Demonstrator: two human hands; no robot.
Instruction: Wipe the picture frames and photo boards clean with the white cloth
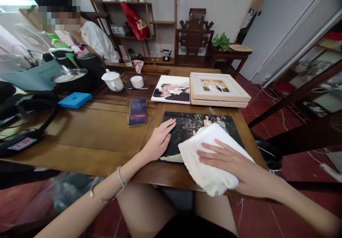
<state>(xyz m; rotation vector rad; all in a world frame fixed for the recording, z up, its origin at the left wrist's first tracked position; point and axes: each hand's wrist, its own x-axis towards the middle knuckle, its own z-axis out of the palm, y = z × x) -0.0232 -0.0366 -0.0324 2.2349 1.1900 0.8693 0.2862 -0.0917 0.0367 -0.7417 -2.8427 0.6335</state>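
Note:
A dark photo print [192, 127] of a couple lies flat at the near edge of the wooden table [101, 131]. My left hand [159, 140] rests flat on the print's left edge, fingers stretched out. My right hand [229, 161] lies palm down on a folded white cloth [208, 159], fingers spread and pressing it onto the print's lower right part. The cloth hangs a little over the table's front edge.
Behind the print lie a white-edged photo [172, 89] and stacked light frames [217, 88]. A small card [137, 111], blue sponge [74, 99], white teapot [113, 80] and cup [137, 82] sit further left. Another person [88, 35] is at the far left.

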